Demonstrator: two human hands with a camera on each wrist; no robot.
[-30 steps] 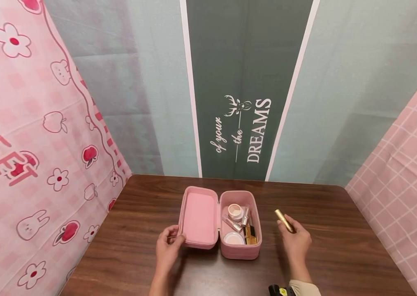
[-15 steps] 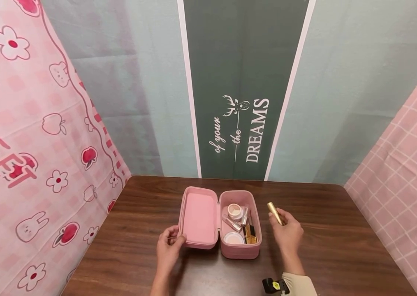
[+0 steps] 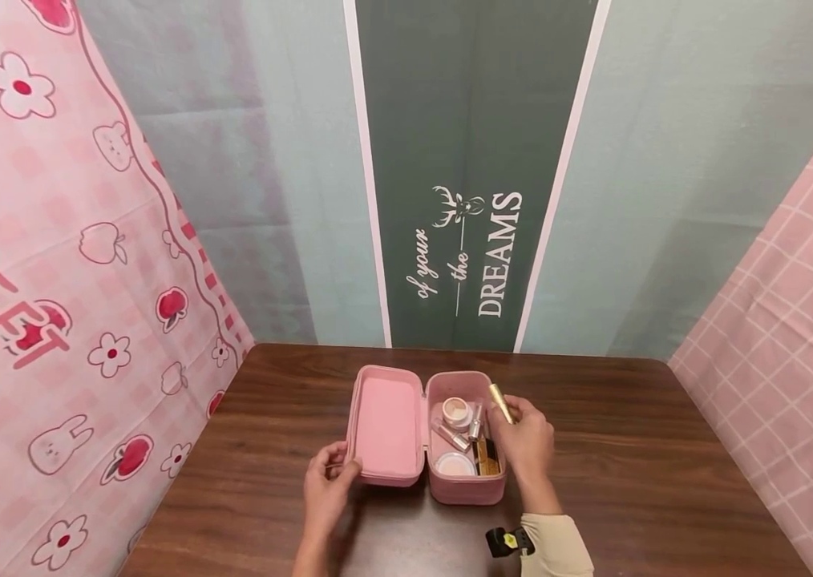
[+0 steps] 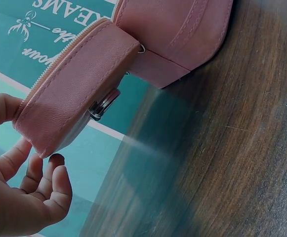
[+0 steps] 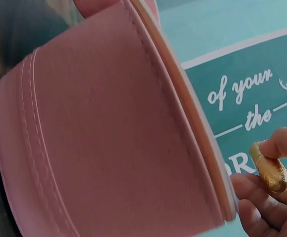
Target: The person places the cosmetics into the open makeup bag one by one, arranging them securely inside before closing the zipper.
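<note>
A pink zip makeup case [image 3: 467, 490] stands open on the table, its lid [image 3: 386, 421] folded out to the left. My left hand [image 3: 327, 485] pinches the lid's outer edge between thumb and fingers. In the left wrist view the lid hangs clear of the table, with a metal fitting [image 4: 104, 104] on its outside. My right hand [image 3: 529, 442] holds a slim gold cosmetic tube [image 3: 501, 403] over the case's right rim; the right wrist view shows the tube [image 5: 271, 173] between thumb and fingers. Inside lie a round pan [image 3: 457, 412], a white compact [image 3: 455, 464], small clear tubes [image 3: 452, 435] and a black-and-gold item [image 3: 487, 457].
The dark wooden table [image 3: 630, 465] extends around the case on all sides. Behind it hangs a green cloth [image 3: 479, 120] with lettering. Pink patterned cloths stand at the left [image 3: 89, 320] and right [image 3: 796, 336]. A black strap device [image 3: 507, 542] is on my right wrist.
My right hand has moved left with the gold tube, from beside the case to over its right rim. My left hand has stayed on the lid.
</note>
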